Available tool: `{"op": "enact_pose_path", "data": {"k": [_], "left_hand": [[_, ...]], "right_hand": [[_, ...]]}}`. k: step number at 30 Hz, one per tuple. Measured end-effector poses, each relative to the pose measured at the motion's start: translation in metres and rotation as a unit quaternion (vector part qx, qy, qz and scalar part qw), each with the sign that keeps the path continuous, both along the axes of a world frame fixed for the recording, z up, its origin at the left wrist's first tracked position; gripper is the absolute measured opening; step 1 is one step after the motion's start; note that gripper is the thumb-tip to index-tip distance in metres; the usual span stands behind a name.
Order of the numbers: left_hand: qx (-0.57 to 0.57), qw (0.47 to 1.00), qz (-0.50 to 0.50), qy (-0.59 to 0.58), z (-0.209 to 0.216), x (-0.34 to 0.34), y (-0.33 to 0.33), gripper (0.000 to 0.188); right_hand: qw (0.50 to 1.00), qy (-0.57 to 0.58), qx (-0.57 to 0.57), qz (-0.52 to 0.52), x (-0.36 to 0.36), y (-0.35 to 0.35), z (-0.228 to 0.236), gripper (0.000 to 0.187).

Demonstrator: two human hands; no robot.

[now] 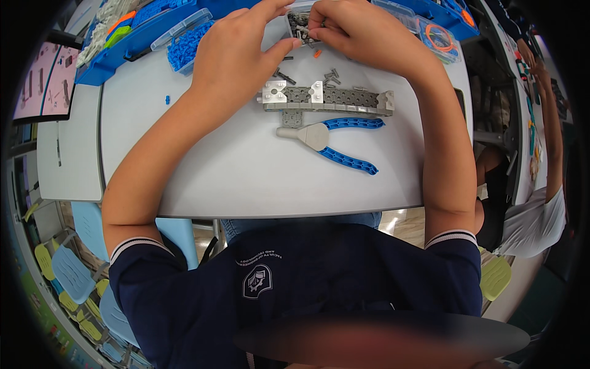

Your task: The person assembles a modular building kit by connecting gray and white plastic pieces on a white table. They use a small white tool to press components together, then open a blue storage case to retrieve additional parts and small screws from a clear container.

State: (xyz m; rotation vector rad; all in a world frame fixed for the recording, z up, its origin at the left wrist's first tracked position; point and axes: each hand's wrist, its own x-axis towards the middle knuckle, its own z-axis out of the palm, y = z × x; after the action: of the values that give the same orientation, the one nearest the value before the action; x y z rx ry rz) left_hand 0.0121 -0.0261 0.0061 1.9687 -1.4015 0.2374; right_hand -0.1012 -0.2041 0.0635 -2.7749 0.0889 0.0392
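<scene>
My right hand (356,31) reaches into a clear box (287,23) of small grey connector pieces (300,29) at the far middle of the table. Its fingertips are pinched together, and I cannot make out what is between them. On the box's left side is my left hand (233,49), thumb and index finger spread apart, its other fingers partly hidden. Nearer me lies a long grey assembly of plastic building beams (350,98) with silvery plates on its left part. A plier-like tool (316,136) with blue handles lies just in front of it.
Loose grey pegs (332,77) and an orange piece (318,54) lie behind the assembly. A box of blue pegs (187,49) stands far left, near a blue tray (147,27). Another clear box (439,40) is far right. A screen (46,83) stands left; another person's arm (553,123) shows right.
</scene>
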Motion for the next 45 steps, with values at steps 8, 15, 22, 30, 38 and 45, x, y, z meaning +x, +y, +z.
{"op": "enact_pose_path", "data": {"k": [8, 15, 22, 30, 38, 45], "left_hand": [[0.004, 1.0, 0.001, -0.006, 0.0, 0.001, 0.0, 0.057], [0.0, 1.0, -0.001, -0.006, -0.001, 0.002, 0.0, 0.057], [-0.003, 1.0, -0.003, -0.007, 0.0, 0.003, 0.001, 0.057], [0.011, 1.0, 0.003, 0.009, -0.001, 0.002, 0.001, 0.056], [0.005, 1.0, -0.002, -0.009, -0.001, 0.004, 0.001, 0.057], [0.002, 1.0, -0.001, -0.001, -0.002, 0.003, 0.0, 0.057]], "right_hand": [[0.995, 0.001, 0.086, -0.045, -0.002, -0.008, 0.004, 0.017], [0.986, 0.006, 0.164, -0.026, -0.008, -0.022, 0.012, 0.016], [0.983, 0.107, 0.144, -0.028, -0.008, -0.025, 0.016, 0.013], [0.988, -0.046, 0.128, -0.074, -0.005, -0.021, 0.012, 0.017], [0.991, -0.099, 0.057, -0.064, -0.002, -0.02, 0.007, 0.018], [0.991, -0.089, 0.065, -0.078, -0.003, -0.019, 0.014, 0.016]]}}
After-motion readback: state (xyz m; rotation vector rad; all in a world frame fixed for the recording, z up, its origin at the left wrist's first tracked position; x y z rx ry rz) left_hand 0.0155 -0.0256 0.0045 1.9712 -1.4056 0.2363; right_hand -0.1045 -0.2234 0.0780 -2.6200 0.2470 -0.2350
